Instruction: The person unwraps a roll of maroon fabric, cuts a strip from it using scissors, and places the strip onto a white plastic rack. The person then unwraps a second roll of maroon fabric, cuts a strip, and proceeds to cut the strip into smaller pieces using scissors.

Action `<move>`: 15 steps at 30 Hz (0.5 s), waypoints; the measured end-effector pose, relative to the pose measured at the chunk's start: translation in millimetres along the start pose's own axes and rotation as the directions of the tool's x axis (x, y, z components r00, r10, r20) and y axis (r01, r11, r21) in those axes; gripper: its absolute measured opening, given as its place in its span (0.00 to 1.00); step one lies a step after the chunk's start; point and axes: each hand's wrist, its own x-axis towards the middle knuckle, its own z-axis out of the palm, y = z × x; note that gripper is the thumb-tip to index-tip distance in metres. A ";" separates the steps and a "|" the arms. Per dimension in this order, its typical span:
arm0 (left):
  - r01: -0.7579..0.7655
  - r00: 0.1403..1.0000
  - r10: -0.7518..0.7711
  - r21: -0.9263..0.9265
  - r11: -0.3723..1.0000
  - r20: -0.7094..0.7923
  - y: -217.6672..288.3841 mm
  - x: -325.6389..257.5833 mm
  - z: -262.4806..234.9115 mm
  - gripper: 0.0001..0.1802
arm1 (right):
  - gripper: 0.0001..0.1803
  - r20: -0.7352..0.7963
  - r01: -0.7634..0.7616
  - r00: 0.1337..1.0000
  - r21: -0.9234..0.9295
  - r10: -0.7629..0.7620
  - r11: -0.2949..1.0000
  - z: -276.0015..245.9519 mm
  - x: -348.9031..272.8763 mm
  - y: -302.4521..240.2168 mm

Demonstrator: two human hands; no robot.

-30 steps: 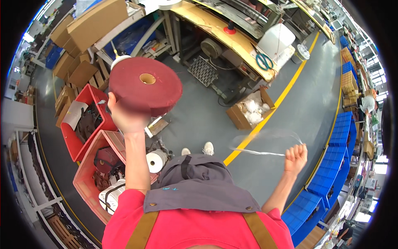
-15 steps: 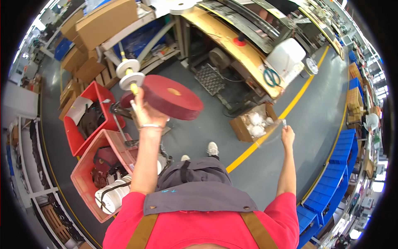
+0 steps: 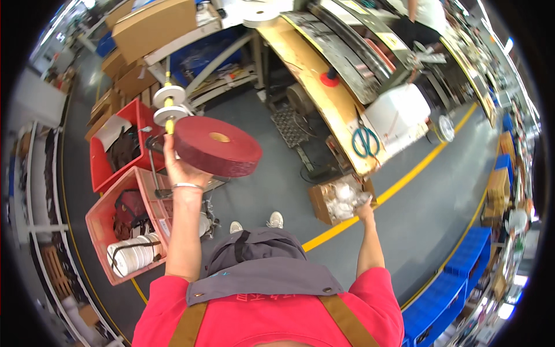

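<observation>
My left hand [image 3: 184,168] supports a wide maroon roll of tape-like material [image 3: 202,144], with a small tan core. Its fingers lie along the roll's near-left edge, close to the end of a yellow rod [image 3: 168,101] that carries two white discs [image 3: 169,96]. The roll is tilted, and part of my grip is hidden behind it. My right hand [image 3: 365,211] is closed at the right edge of a cardboard box [image 3: 324,205] on the floor. A bit of clear plastic film [image 3: 363,198] shows at its fingers, above crumpled white and clear plastic [image 3: 342,199] in the box.
Left of me stand a red bin [image 3: 113,180] and a pink bin [image 3: 99,231] containing white rolls [image 3: 136,254]. Ahead is a wooden workbench [image 3: 312,69] with green-handled scissors [image 3: 365,141] and a white plastic container [image 3: 399,110]. Blue bins [image 3: 471,251] line the right. Another person [image 3: 425,17] stands far right.
My right hand has come down and inward to the box with the clear film. The maroon roll and my left hand have shifted left in view. Another person has appeared beyond the bench.
</observation>
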 end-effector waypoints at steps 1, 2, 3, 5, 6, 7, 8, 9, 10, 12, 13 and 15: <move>-0.022 0.999 0.021 0.015 1.000 0.037 -3.1 -1.8 0.2 0.29 | 0.45 0.098 0.158 0.984 -0.115 -0.147 0.981 5.7 -6.6 -35.2; -0.045 0.997 0.044 0.025 0.999 0.071 -4.6 -3.8 -3.2 0.29 | 0.44 0.231 0.258 0.940 -0.001 -0.250 0.966 7.8 -29.6 -93.0; -0.026 0.998 0.025 0.013 1.000 0.057 -8.2 -4.1 -6.0 0.29 | 0.42 0.174 0.461 0.819 0.369 -0.547 0.807 4.0 -66.5 -143.5; 0.022 1.000 -0.022 0.025 0.999 0.013 -15.1 -14.8 3.6 0.26 | 0.43 0.073 0.652 0.569 0.567 -0.819 0.503 -32.1 -154.5 -247.5; 0.030 0.999 -0.030 0.038 0.999 -0.011 -19.6 -19.0 8.9 0.25 | 0.46 0.006 0.803 0.402 0.478 -0.915 0.356 -41.0 -178.8 -274.5; 0.050 0.998 -0.048 0.049 0.998 -0.036 -20.8 -21.8 8.0 0.28 | 0.46 0.007 0.866 0.304 0.416 -0.953 0.279 -47.8 -201.8 -297.1; 0.018 1.000 -0.018 0.067 0.998 0.002 -22.4 -25.2 9.6 0.29 | 0.43 -0.142 0.950 0.204 0.266 -0.969 0.161 -47.1 -215.3 -312.8; -0.015 0.999 0.011 0.089 0.996 0.046 -25.3 -29.1 11.1 0.31 | 0.41 -0.194 0.976 0.126 0.198 -0.973 0.087 -43.3 -209.0 -318.5; -0.050 0.995 0.040 0.111 0.993 0.089 -27.6 -34.0 11.7 0.32 | 0.38 -0.241 0.992 0.045 0.126 -0.970 0.014 -40.8 -205.9 -325.2; -0.359 0.929 0.285 0.380 0.853 0.236 -34.9 -44.3 -0.5 0.44 | 0.35 -0.331 0.982 0.008 0.182 -0.944 -0.055 -37.9 -218.6 -333.6; -0.530 0.847 0.395 0.527 0.664 0.355 -41.3 -48.8 -11.3 0.47 | 0.34 -0.371 0.973 -0.002 0.213 -0.929 -0.087 -36.2 -229.6 -337.2; -0.629 0.777 0.368 0.630 0.455 0.511 -37.0 -50.9 -20.5 0.54 | 0.32 -0.294 0.906 0.139 0.424 -0.946 0.001 -31.8 -249.0 -343.8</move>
